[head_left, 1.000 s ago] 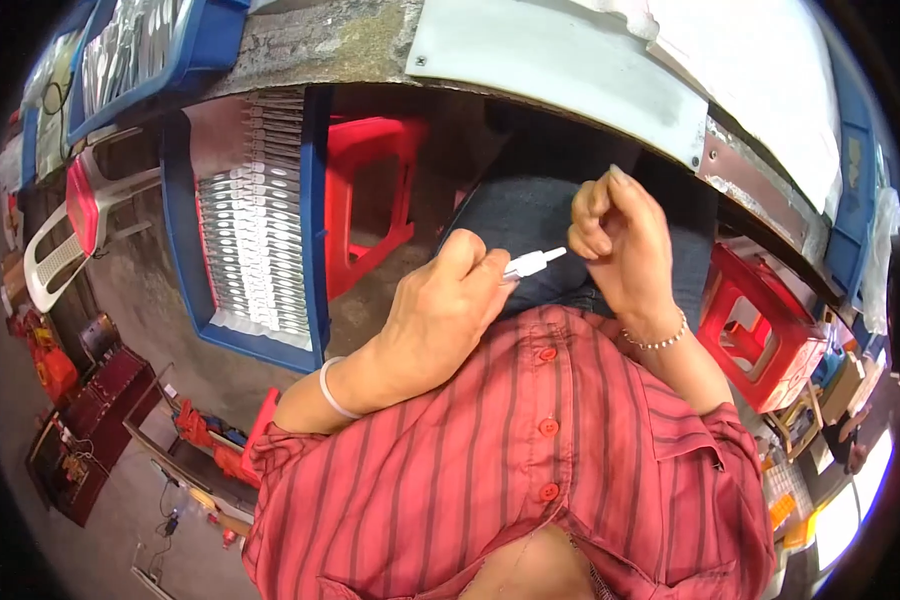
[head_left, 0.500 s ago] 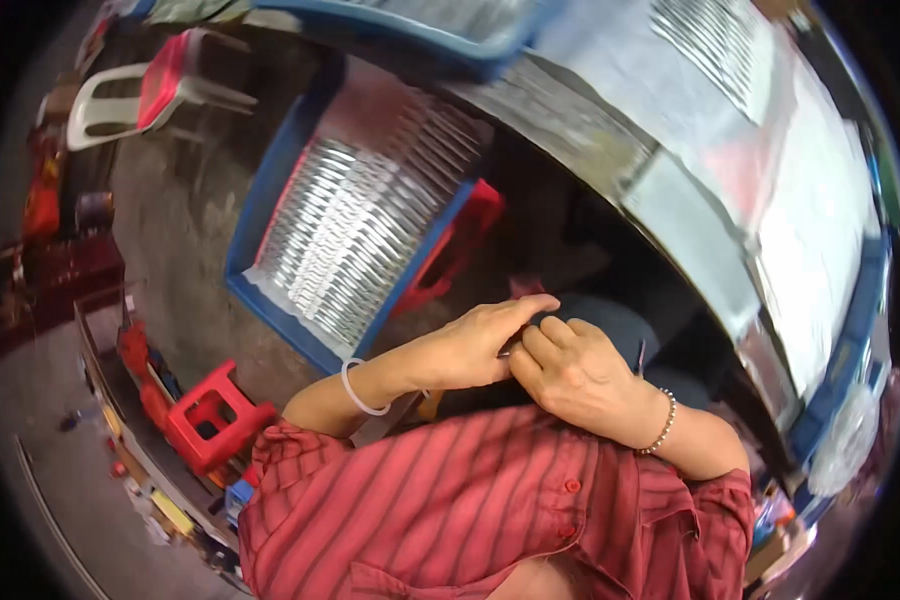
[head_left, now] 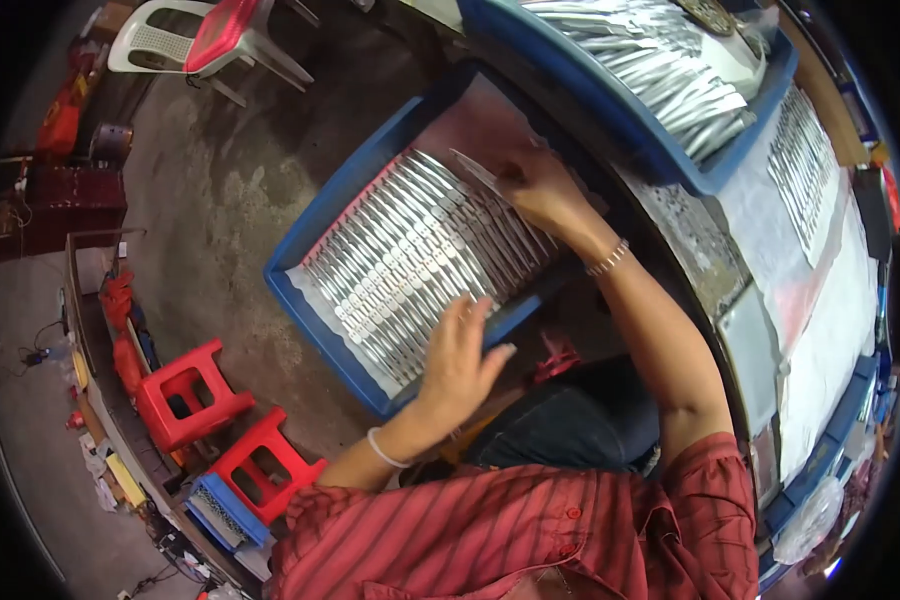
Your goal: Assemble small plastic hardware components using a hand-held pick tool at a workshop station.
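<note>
A blue tray [head_left: 315,215] stands low in front of me, filled with slim silver metal pieces [head_left: 400,250] laid side by side in neat rows. They are long and tapered; their exact kind I cannot make out. Over the tray's far right part, my right hand [head_left: 550,195] pinches a slim pointed metal piece [head_left: 477,171], its tip sticking out to the left above the row. My left hand [head_left: 460,355] hovers by the tray's near right edge, fingers apart, holding nothing. A reddish sheet [head_left: 475,115] shows at the tray's far end.
A blue bin [head_left: 610,95] heaped with loose silver pieces stands on the worktable at the far right. More pieces [head_left: 802,170] lie lined up on white sheeting [head_left: 840,300]. Red stools [head_left: 192,393] and a white-and-red chair [head_left: 165,45] stand on the floor to the left.
My hands were together near my body; now they are apart. The right has reached out over the tray with a metal piece, the left toward its near edge. The view has shifted.
</note>
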Motion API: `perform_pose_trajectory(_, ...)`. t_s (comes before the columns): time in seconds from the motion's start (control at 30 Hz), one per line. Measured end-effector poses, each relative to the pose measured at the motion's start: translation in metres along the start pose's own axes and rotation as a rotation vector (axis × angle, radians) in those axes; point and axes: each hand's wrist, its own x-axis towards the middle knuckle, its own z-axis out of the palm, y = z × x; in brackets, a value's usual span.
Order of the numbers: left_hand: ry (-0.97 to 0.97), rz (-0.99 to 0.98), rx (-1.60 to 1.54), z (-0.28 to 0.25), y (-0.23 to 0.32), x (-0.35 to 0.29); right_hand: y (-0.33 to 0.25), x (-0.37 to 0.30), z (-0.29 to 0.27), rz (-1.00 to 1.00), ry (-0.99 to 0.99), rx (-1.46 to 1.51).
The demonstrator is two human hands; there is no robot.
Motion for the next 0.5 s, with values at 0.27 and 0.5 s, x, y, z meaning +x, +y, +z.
perform_pose_trajectory(0.27,-0.036,0.092,0.079,0.015,-0.004,-0.004,0.053,0.068,0.075,-0.035,-0.064,0.111)
perform_pose_trajectory(0.5,-0.039,0.078,-0.005,0.011,-0.009,-0.004,0.043,0.074,0.072,0.006,-0.148,0.106)
